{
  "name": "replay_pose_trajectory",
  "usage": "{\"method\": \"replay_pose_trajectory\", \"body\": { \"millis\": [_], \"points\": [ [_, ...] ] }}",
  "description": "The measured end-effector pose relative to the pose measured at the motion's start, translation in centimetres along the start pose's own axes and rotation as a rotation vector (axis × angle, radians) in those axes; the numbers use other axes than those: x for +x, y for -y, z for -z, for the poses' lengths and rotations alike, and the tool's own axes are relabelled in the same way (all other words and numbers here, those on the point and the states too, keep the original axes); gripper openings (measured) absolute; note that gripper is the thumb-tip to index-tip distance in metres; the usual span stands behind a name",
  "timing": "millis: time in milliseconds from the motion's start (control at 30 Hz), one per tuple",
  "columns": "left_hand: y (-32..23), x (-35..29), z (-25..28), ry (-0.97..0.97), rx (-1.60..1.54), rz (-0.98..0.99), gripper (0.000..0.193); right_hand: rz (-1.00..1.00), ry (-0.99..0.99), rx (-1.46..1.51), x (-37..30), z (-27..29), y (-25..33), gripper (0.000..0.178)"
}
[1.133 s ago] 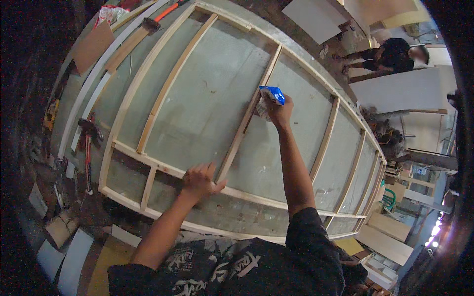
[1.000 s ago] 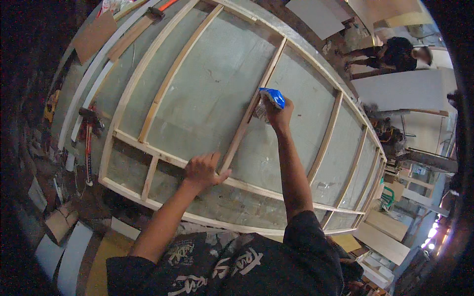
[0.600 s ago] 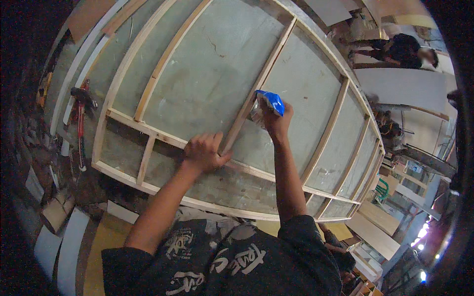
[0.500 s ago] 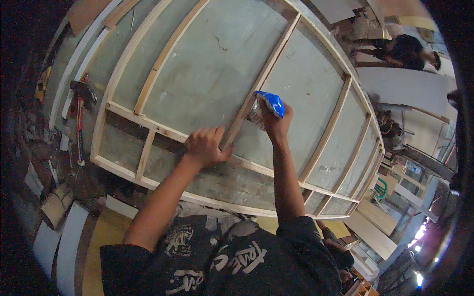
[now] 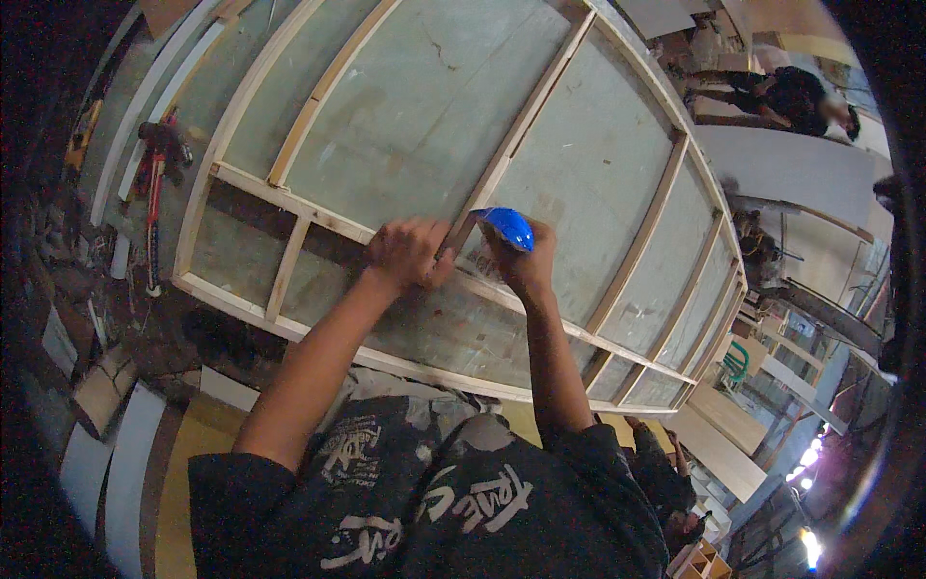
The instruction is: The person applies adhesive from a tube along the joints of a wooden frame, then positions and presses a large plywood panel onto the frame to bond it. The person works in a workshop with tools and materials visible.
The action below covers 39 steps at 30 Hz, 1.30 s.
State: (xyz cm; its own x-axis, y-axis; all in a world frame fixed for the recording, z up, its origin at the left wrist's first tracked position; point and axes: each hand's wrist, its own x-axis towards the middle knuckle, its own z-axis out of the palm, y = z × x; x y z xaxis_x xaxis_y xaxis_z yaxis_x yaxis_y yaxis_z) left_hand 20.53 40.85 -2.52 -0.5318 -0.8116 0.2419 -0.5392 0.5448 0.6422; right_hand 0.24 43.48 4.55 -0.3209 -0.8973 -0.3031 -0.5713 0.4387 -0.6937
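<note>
A large wooden frame [image 5: 333, 224] of pale battens lies over a grey-green sheet in front of me. My left hand [image 5: 407, 253] is closed round the near end of a long wooden batten [image 5: 540, 101] that runs away from me across the frame. Just to its right, my right hand [image 5: 529, 262] grips a blue and clear plastic pouch [image 5: 509, 230] and holds it against or just above the same batten. The pouch's lower end and whatever comes from it are hidden by the hand.
A hammer [image 5: 154, 207] with a red and dark handle lies left of the frame, near long white strips [image 5: 125, 169]. One person [image 5: 791, 99] is at the far right, another [image 5: 666, 473] at the lower right. Boards [image 5: 719, 439] lie to the right, a cardboard piece [image 5: 104, 398] at lower left.
My right hand has come nearer along the batten with the pouch, close to my left hand. The left hand has shifted slightly away from me. The person at lower right shows more.
</note>
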Motion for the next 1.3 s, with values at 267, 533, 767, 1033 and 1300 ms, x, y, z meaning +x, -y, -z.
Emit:
{"method": "replay_pose_trajectory", "body": {
  "millis": [267, 533, 767, 1033, 1300],
  "points": [
    [0.3, -0.2, 0.7, -0.093, -0.044, -0.051, 0.020, -0.258, 0.074, 0.403, -4.2, 1.2, 1.8, 0.021],
    [0.5, -0.9, 0.6, -0.049, 0.041, -0.078, 0.018, -0.591, -0.009, 1.187, -7.6, 3.5, 2.5, 0.029],
    [0.3, -0.5, 1.1, -0.067, 0.027, -0.088, 0.015, -0.531, -0.161, 0.853, -4.4, 2.5, 3.1, 0.027],
    [0.4, -1.0, 1.2, -0.034, 0.012, -0.061, 0.017, 0.088, 0.073, 0.139, 1.1, 2.4, 0.4, 0.017],
    [0.6, -0.8, 0.8, -0.143, 0.056, -0.104, 0.023, 0.167, -0.010, 0.000, 1.2, 1.1, 0.1, 0.022]
  ]
}}
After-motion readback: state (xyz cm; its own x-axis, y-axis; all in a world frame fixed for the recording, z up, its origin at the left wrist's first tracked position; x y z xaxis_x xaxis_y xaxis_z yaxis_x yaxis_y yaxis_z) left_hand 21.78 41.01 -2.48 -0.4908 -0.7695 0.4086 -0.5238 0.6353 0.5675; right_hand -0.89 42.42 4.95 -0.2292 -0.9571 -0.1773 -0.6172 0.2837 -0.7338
